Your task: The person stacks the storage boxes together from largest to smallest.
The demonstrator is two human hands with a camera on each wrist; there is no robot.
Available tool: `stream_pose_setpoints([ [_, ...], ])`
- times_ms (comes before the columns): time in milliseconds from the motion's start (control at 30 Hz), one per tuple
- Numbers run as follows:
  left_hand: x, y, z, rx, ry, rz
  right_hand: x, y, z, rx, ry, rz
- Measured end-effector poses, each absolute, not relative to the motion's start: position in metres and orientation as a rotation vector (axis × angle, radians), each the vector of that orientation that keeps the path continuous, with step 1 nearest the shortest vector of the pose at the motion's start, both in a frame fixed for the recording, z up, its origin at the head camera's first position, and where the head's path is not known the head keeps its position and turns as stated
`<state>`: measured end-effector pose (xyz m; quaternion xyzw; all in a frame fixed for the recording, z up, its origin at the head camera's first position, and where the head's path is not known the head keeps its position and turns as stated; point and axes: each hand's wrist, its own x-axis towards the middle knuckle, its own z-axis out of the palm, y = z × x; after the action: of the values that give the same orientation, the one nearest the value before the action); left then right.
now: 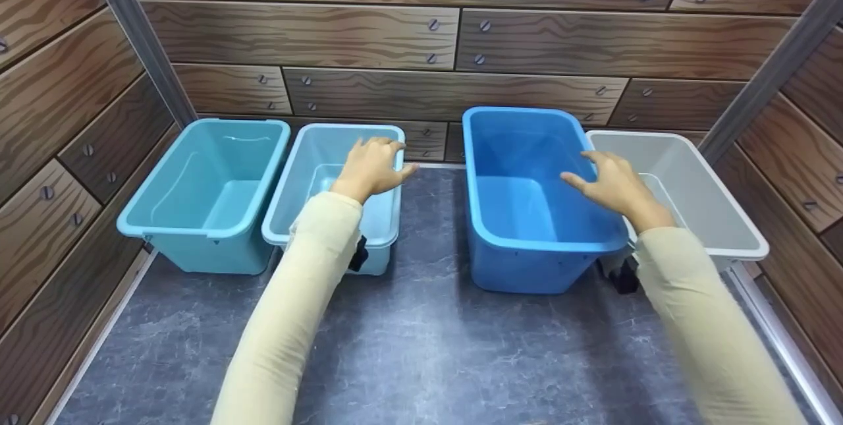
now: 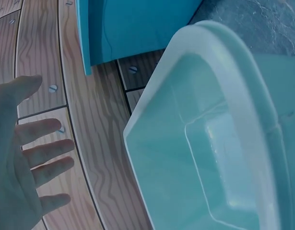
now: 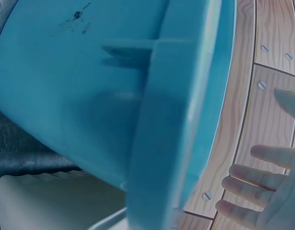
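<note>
My left hand (image 1: 372,167) hovers over the light blue bin (image 1: 384,214), fingers spread and palm empty. In the left wrist view the same hand (image 2: 29,163) shows its fingers apart, beside the bin's rim (image 2: 243,96). My right hand (image 1: 612,186) is above the right rim of the deep blue bin (image 1: 520,267), between it and the grey bin (image 1: 698,194). Nothing lies in its grasp, and its thumb points left. In the right wrist view the fingers (image 3: 255,175) extend loosely, with the blue bin's wall (image 3: 80,86) close by.
A teal bin (image 1: 204,250) stands at the far left, beside the light blue one. All the bins sit on a dark marbled surface (image 1: 408,346). Wood-patterned panels (image 1: 369,36) enclose the back and sides, with grey metal posts (image 1: 141,36) in the corners.
</note>
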<state>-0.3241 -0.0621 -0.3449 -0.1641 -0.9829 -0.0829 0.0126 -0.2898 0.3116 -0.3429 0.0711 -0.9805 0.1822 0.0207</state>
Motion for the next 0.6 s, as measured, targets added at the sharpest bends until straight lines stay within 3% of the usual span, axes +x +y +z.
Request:
stream_pose_setpoints([
  [600, -0.315, -0.046, -0.356, -0.669, -3.051, -0.454, -0.285, 0.331, -0.357, 0.157, -2.881, 0.651],
])
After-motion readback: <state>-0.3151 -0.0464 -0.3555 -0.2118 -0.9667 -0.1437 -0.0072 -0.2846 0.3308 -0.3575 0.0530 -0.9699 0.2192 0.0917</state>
